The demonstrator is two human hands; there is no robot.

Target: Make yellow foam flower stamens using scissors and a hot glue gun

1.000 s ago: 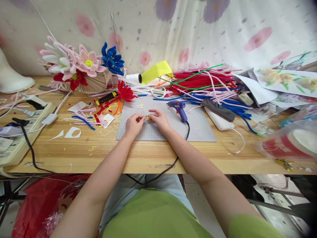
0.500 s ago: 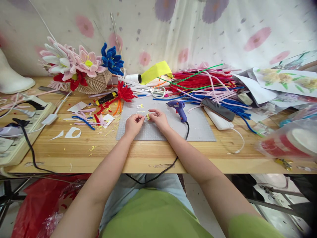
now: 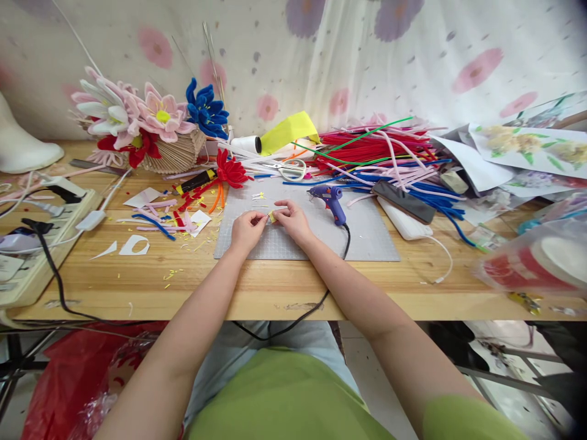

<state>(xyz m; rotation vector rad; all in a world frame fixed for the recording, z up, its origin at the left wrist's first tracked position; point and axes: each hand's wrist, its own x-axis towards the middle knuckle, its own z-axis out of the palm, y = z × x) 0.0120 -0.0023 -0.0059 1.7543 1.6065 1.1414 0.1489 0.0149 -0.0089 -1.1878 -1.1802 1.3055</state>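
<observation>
One small yellow piece (image 3: pixel 272 216) sits pinched in the right hand (image 3: pixel 292 221), above the grey cutting mat (image 3: pixel 362 238); the left hand (image 3: pixel 248 231) has its fingertips drawn together just beside it, on what I cannot tell. A loosened pinch could lose so tiny a piece among the yellow scraps (image 3: pixel 170 276). The glue gun's (image 3: pixel 332 201) cord (image 3: pixel 349 241) passes under the right forearm (image 3: pixel 348 281), so a sweep there could drag it.

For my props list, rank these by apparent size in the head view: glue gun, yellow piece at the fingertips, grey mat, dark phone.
1. Grey mat
2. Dark phone
3. Glue gun
4. Yellow piece, partly covered
</observation>
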